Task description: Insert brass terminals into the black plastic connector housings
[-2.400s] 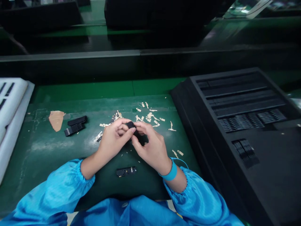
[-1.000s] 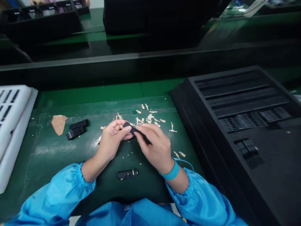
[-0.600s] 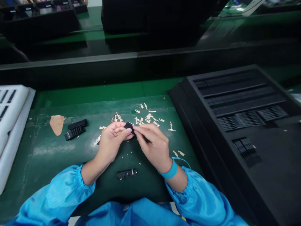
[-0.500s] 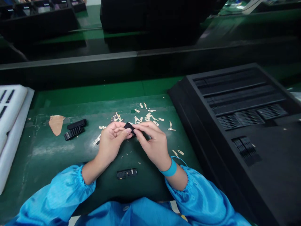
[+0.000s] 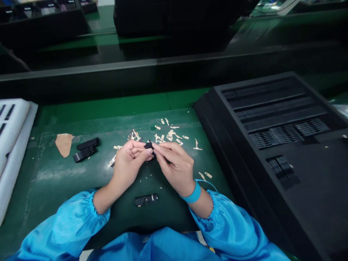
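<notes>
Both hands meet over the green mat (image 5: 54, 174), pinching one small black part (image 5: 149, 145). My left hand (image 5: 129, 163) holds its left end between thumb and curled fingers. My right hand (image 5: 174, 166), with a blue wrist strap (image 5: 191, 197), grips its right end with the fingertips pressed together. Most of the part is hidden by the fingers. A second small black part (image 5: 146, 199) with a metal contact lies on the mat below my hands, between my blue sleeves.
Several beige paper scraps (image 5: 171, 136) litter the mat behind my hands. A stack of black parts (image 5: 86, 148) and a torn brown piece (image 5: 64, 144) lie to the left. A white foam tray (image 5: 11, 137) sits far left, a large black tray (image 5: 274, 145) to the right.
My hands stay together on the small black part with only slight finger shifts; the right fingers have slid closer to the left thumb. The view has drifted a little.
</notes>
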### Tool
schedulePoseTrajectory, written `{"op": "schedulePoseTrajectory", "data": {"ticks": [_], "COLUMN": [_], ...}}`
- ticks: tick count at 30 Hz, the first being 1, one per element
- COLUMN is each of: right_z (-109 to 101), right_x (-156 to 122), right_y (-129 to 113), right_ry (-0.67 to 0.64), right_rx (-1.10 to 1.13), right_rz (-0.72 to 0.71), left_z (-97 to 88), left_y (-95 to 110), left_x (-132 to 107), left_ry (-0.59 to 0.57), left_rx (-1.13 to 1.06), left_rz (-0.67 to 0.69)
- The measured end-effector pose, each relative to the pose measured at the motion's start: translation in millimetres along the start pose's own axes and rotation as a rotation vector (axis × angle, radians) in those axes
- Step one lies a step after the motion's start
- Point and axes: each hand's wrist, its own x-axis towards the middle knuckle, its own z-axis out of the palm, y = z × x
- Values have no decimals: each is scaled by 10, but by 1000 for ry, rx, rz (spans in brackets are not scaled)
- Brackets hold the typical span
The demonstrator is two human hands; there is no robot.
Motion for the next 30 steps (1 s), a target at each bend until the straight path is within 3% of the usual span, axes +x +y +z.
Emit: {"op": "schedulePoseTrajectory", "data": {"ticks": [12,17,23,27,30], "right_z": [-18,-20,-43,-28,-6], "right_x": [35,39,45,68,64], "right_y": [-38,-48,-25,-6,-44], "right_ry": [-30,-32,-109,-226,-174], "right_rx": [68,67,28,128,219], "right_rz": [119,92,10,50,216], "left_z": [-10,-14,-66,-111,-136], "left_y": [47,66,44,53,56], "left_x": [-14,-22,-56,21,112], "left_ry": [-50,-63,-109,-208,-165], "left_rx": [164,219,460,327,178], "left_rz": [125,154,230,153,113]}}
